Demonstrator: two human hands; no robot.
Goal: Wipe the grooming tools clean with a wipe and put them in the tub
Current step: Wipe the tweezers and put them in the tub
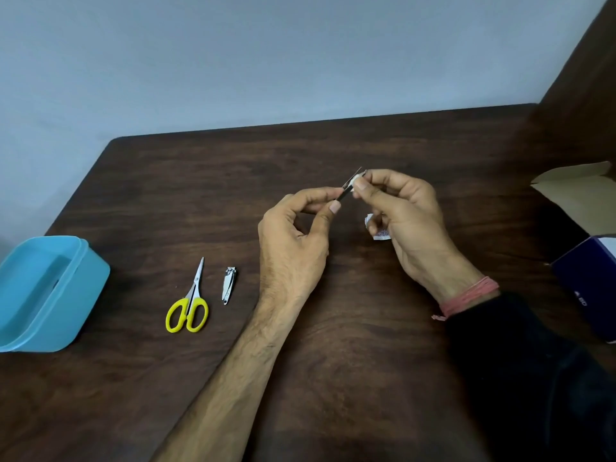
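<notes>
My left hand (296, 235) pinches a thin metal tweezers-like tool (346, 191) between thumb and forefinger above the middle of the table. My right hand (406, 215) pinches a small white wipe (356, 180) around the tool's far end. Yellow-handled scissors (188, 303) and a silver nail clipper (228, 285) lie side by side on the table to the left. A light blue tub (71, 295) stands open at the far left edge. A torn wipe wrapper (378, 230) lies under my right hand, partly hidden.
An open cardboard box (573, 198) and a dark blue box (586, 288) sit at the right edge. The dark wooden table (333, 328) meets a pale wall at the back and a dark panel at the right.
</notes>
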